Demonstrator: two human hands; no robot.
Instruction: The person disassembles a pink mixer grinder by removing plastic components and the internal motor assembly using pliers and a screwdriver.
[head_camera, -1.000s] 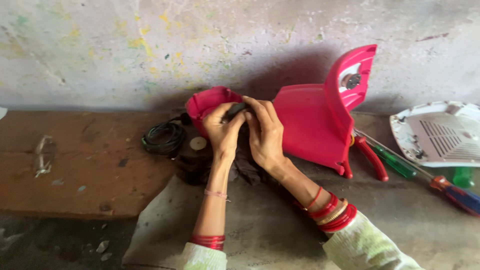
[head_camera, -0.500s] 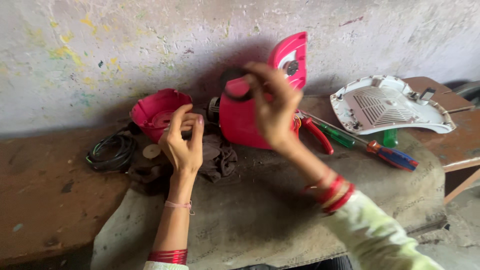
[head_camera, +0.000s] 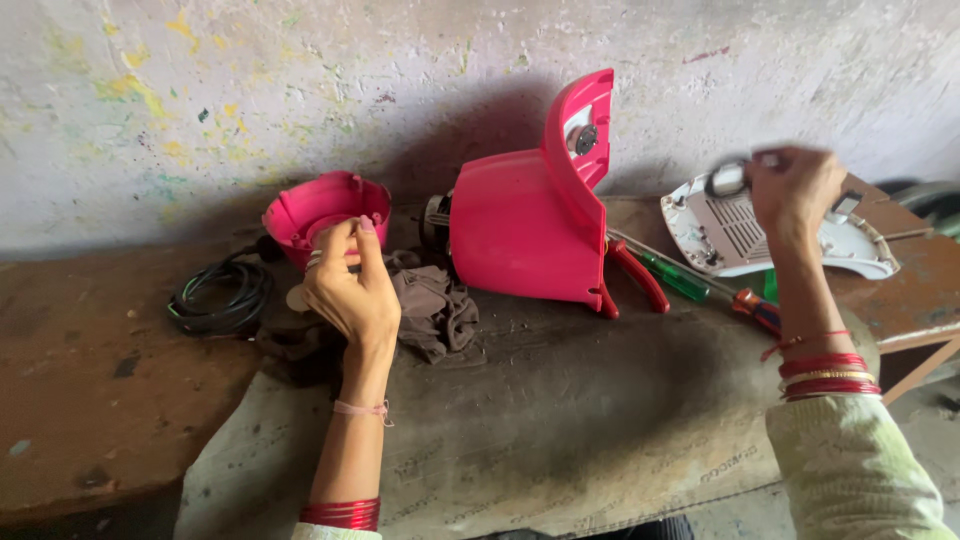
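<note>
The right hand (head_camera: 795, 190) is raised over the bench's right end, fingers pinched on a small dark ring-shaped part (head_camera: 728, 180), blurred, above the white vented cover (head_camera: 745, 235). The left hand (head_camera: 350, 290) is half curled, fingertips pinching something small I cannot make out, just before the pink round cap (head_camera: 320, 205). Behind stands the pink housing (head_camera: 525, 235), upright near the wall.

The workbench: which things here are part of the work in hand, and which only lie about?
In hand:
right hand holding a small blurred grey part
left hand at the pink round cover
pink housing

Lying about:
black cable coil
brown rag
green screwdriver
white vented panel
</note>
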